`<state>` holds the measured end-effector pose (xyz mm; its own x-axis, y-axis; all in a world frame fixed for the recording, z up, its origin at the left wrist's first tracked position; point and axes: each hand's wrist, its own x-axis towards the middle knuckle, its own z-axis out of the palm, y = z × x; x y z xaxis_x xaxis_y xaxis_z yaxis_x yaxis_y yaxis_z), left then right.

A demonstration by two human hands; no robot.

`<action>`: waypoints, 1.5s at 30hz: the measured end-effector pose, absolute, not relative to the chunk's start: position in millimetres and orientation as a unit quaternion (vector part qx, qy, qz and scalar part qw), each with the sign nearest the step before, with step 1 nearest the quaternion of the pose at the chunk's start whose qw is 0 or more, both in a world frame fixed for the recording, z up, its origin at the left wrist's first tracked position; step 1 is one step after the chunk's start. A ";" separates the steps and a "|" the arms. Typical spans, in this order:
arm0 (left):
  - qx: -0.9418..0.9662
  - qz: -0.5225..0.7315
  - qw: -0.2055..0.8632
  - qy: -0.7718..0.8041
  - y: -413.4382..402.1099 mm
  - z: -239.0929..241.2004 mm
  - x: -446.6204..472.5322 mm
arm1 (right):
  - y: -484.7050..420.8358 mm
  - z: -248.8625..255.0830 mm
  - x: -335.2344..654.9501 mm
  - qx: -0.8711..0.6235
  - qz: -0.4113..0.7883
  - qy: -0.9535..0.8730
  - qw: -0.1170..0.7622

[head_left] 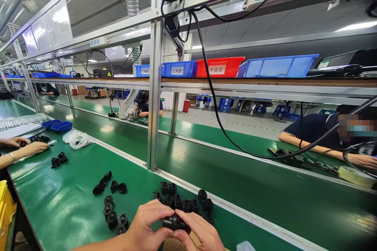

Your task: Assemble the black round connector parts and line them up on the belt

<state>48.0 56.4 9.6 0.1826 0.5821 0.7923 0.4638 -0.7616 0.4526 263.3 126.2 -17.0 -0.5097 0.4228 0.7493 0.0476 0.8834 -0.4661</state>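
Observation:
Low in the middle of the head view, my left hand (147, 225) and my right hand (202, 230) both pinch one black cylindrical plastic part (174, 222), held level between thumbs and fingers. Its far side is hidden by my fingers. Just beyond my hands stands a cluster of assembled black parts with small nozzles (169, 194) on the green bench. To the left of my left hand lies a line of round black parts with open, ribbed ends (112, 219). Further back are a few loose black caps (103, 183).
An aluminium post (154, 98) rises from the bench's back rail. On the shelf sit blue bins (179, 69) and a red bin (219, 67). A black cable (212, 94) hangs down in front. A co-worker's hands (32, 147) handle black parts at left; other people sit across the belt.

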 end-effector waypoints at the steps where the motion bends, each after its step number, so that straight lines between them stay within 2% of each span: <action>1: 0.762 0.544 0.060 0.347 56.6 8.6 48.1 | 126.9 -14.3 263.8 -0.125 0.194 -0.850 0.474; 6: 0.744 0.554 0.075 0.365 57.9 6.4 50.0 | 128.2 3.7 266.2 -0.074 0.183 -0.869 0.454; 13: 0.761 0.571 0.020 0.308 60.0 8.5 50.0 | 121.0 -5.6 261.0 -0.202 0.212 -0.833 0.470; 23: 0.757 0.577 0.020 0.305 60.1 11.9 51.0 | 116.4 12.8 265.8 -0.208 0.259 -0.831 0.445; 28: 0.754 0.577 0.020 0.314 60.4 8.9 49.5 | 122.2 16.6 267.9 -0.104 0.190 -0.863 0.457; 34: 0.768 0.565 0.040 0.300 57.9 10.0 51.3 | 119.6 15.0 273.8 -0.186 0.120 -0.863 0.455; 37: 0.756 0.572 0.044 0.316 57.2 10.1 51.2 | 119.4 22.1 275.2 -0.131 0.073 -0.897 0.416; 40: 0.751 0.575 0.049 0.322 57.0 8.2 50.7 | 121.9 22.2 273.9 -0.103 0.075 -0.911 0.392; 45: 0.743 0.582 0.070 0.323 57.3 3.5 50.8 | 123.3 9.5 274.1 -0.150 0.101 -0.905 0.384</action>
<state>50.8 57.3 3.5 0.1146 0.5614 0.8196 0.3974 -0.7820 0.4801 274.1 123.3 9.5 -0.6602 0.3499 0.6646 0.1942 0.9343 -0.2990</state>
